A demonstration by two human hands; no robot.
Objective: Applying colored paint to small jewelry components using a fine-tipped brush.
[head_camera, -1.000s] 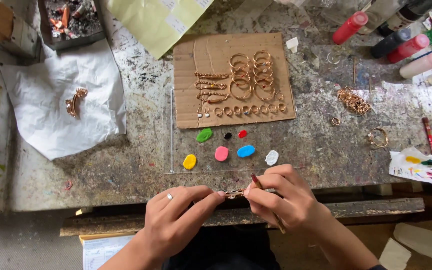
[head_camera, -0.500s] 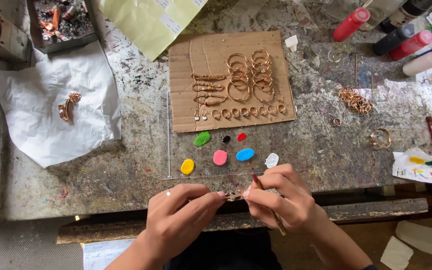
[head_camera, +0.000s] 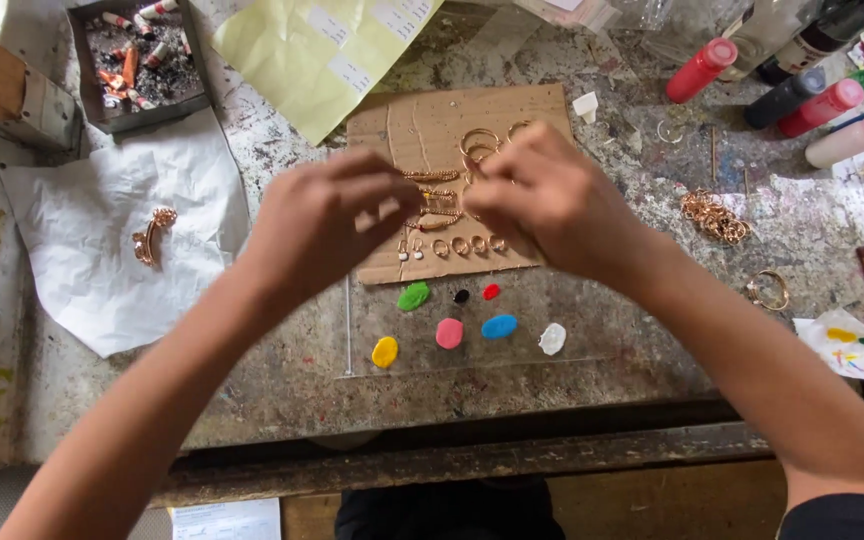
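Your paint-spattered workbench (head_camera: 282, 380) fills the view, with a crumpled white paper sheet (head_camera: 82, 270) to your left carrying one gold-coloured clasp (head_camera: 152, 235), and a yellow-green sheet (head_camera: 322, 50) lying at the far edge. In the middle sits the cardboard piece (head_camera: 422, 130) strewn with gold rings and chains (head_camera: 452, 245), and both your hands are raised over it. Your left hand (head_camera: 327, 225) has its fingers curled in toward the thumb, and your right hand (head_camera: 542, 200) is bunched the same way, the two nearly touching; whether either pinches anything, you cannot tell, since the fingertips are blurred. Just below the cardboard, small paint blobs (head_camera: 449, 333) dot a clear sheet. Paint bottles (head_camera: 832, 105) lie at your far right, near a loose pile of gold chain (head_camera: 714, 215).
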